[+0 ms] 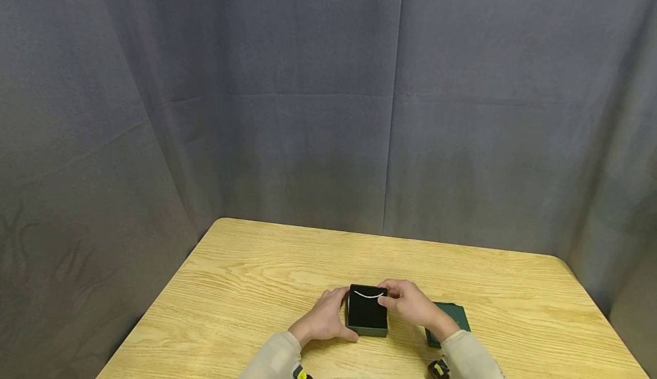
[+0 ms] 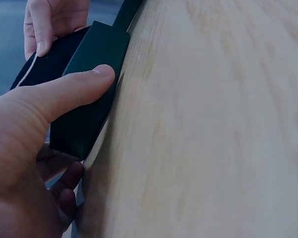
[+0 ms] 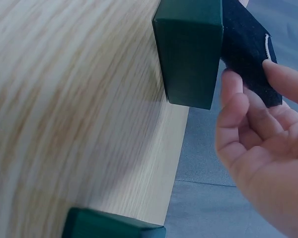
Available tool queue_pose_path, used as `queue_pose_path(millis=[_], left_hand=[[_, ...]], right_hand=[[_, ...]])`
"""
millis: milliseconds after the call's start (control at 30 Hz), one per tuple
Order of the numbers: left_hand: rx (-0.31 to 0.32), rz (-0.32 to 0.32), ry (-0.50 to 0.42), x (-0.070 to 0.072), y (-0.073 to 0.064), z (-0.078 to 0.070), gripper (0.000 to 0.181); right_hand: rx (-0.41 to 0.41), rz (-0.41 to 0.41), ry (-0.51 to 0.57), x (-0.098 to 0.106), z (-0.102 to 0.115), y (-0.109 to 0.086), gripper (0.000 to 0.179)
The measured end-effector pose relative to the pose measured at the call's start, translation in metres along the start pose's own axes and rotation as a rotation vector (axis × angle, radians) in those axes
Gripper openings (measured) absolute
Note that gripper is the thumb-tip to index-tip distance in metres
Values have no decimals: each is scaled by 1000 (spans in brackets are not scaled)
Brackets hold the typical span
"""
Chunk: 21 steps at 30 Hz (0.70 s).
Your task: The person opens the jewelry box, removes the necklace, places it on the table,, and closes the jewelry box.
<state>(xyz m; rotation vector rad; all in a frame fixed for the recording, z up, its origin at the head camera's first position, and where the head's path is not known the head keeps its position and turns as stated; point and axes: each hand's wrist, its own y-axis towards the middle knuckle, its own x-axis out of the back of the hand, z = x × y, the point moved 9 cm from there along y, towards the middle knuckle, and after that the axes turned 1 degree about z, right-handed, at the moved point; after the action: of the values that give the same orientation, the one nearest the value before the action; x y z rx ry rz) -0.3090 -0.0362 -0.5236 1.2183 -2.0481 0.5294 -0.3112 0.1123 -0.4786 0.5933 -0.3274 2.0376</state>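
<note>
Handling of a lined gift box: the green box [image 1: 370, 331] rests on the wooden table [image 1: 256, 276], opening upward, before the person; the black pad [image 1: 366, 314] lies across its opening at a tilt, its far edge standing above the rim and its near edge close to the near wall, though whether that edge sits inside cannot be told; a thin white cord [image 1: 367, 297] spans the pad's face in a shallow curve near the raised edge; the left hand [image 1: 324, 317] grips the box from its left, thumb against the near side and fingers reaching toward the far corner; the right hand [image 1: 410, 304] pinches the pad at its raised right corner, thumb on the face beside one end of the cord and fingers behind; the green lid [image 1: 454, 312] lies apart on the table, to the right of the box and partly hidden by the right forearm; the step in hand appears to be the handling of the pad at the box mouth, but whether it is being fitted or drawn out cannot be judged; the next move, in either case, seems to call for a steady hold on the box and an even guiding of the pad past the rim, with the cord kept from snagging.
</note>
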Motion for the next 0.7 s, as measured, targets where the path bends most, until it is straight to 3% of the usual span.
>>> queue_pose_path(millis=[433,700], left_hand=[[-17,12,-26,1,0,-4,100],[-18,5,-32,1,0,-4,104]], right_hand=[[19,-34,71,7,2,0,24],[-36,-58,48,11,1,-2,30]])
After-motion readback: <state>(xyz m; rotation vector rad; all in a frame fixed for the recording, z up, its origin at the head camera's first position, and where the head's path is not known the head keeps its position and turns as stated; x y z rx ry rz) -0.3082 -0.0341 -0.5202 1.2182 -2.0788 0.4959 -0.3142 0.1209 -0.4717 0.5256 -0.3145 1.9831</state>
